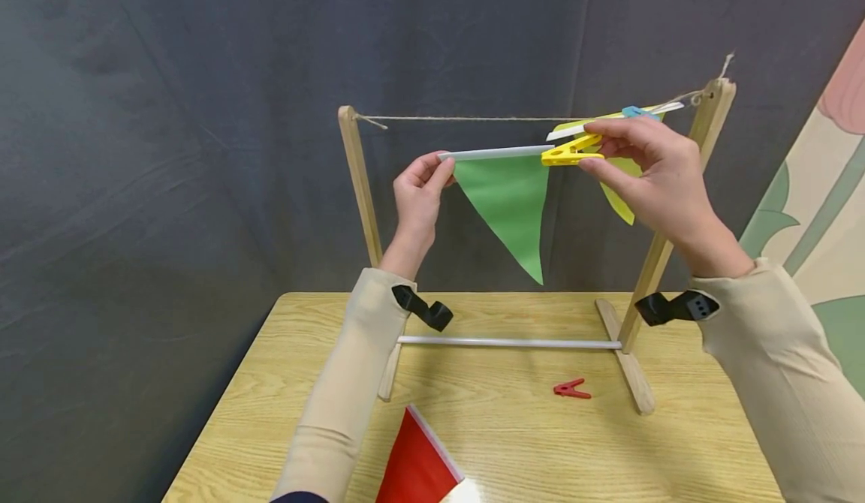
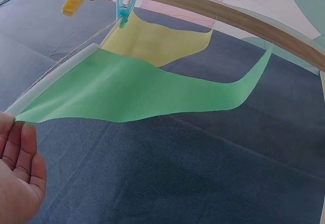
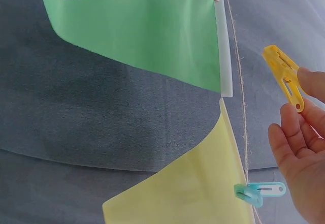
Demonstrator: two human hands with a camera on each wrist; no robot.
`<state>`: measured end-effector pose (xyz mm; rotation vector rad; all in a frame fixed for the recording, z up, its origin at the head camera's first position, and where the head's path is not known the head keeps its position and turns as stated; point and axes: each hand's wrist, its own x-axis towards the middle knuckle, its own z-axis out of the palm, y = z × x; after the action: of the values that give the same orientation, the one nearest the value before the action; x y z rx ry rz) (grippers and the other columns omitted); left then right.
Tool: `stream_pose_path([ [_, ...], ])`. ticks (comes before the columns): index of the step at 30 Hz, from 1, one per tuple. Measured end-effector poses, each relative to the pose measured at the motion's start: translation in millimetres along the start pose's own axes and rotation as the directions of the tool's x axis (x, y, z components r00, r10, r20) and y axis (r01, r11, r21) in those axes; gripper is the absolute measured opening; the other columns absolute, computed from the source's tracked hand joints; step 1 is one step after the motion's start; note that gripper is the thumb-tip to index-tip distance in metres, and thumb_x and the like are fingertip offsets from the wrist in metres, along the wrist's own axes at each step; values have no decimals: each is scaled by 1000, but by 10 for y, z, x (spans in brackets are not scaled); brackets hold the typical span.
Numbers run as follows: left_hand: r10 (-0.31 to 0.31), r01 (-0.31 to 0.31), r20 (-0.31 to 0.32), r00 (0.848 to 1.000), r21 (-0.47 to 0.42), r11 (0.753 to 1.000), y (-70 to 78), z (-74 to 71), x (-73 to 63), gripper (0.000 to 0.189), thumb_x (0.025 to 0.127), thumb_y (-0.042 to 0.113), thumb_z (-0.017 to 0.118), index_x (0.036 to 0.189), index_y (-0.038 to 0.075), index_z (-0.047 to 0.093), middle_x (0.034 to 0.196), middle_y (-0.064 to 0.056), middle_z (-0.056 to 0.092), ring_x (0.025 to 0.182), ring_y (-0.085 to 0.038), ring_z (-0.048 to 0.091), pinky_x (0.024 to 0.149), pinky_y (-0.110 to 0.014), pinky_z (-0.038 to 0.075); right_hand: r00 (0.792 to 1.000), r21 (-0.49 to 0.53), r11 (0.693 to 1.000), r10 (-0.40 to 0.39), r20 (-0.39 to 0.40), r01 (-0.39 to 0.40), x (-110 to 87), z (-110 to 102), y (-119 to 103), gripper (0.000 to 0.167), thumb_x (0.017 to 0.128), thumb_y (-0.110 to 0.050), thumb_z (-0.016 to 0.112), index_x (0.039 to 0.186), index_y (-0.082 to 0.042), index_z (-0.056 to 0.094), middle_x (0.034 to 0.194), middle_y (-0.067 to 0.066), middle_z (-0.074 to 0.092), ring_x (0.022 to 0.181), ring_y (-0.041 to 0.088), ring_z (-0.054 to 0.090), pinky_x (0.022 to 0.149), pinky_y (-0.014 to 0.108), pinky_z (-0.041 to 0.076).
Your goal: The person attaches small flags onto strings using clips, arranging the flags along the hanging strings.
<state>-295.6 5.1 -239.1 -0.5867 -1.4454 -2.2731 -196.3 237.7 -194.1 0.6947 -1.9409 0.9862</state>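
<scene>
My left hand [image 1: 417, 197] pinches the left end of the white top strip of a green pennant [image 1: 510, 199], which hangs point down just below the twine [image 1: 466, 118]. A yellow clothespin [image 1: 573, 152] is pinched between the thumb and fingers of my right hand [image 1: 662, 169]. In the right wrist view this clothespin [image 3: 284, 76] is apart from both the twine and the green pennant. A yellow pennant [image 3: 188, 183] hangs at the twine's right end, clipped there by a blue clothespin [image 3: 259, 191]. In the head view my right hand partly hides it.
The twine runs between a left wooden post [image 1: 361, 180] and a right wooden post [image 1: 718, 109]; a white rod [image 1: 507, 342] joins them low down. On the wooden table [image 1: 270, 413] lie a red clothespin [image 1: 571, 389] and a red pennant [image 1: 415, 462]. A dark curtain [image 1: 203, 150] hangs behind.
</scene>
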Motion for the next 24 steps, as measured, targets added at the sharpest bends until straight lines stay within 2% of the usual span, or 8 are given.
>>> stream_pose_path([
  [5,6,-6,1,1000,-3,1000,19,47,39,17,85,-8,62,97,-19,59,72,5,63,63,-4,58,65,-20,51,1000,-24,1000,-1,-5,1,89,-7,-22,40,70,18,71,108,12,63,88,-10,56,81,6,54,79,10,46],
  [14,4,-5,-19,1000,-24,1000,48,123,103,15,85,-7,62,96,-17,60,70,5,63,60,-5,58,63,-20,49,999,-158,986,-46,10,47,290,-51,-32,36,72,8,75,106,8,65,89,-24,53,76,-7,56,76,8,44],
  [19,4,-5,-36,999,-31,1000,57,146,137,14,85,-7,62,95,-17,60,69,5,62,58,-5,57,61,-19,48,999,-208,978,-21,42,29,402,-53,-50,34,72,5,77,105,4,67,88,-19,55,75,-12,53,74,7,42],
  [24,0,-2,-44,999,-36,999,58,161,153,11,84,-8,62,92,-15,61,69,5,62,57,-5,57,61,-19,48,997,-259,965,-34,66,50,497,-28,-79,32,74,2,77,105,3,68,89,4,62,73,-17,50,73,5,41],
])
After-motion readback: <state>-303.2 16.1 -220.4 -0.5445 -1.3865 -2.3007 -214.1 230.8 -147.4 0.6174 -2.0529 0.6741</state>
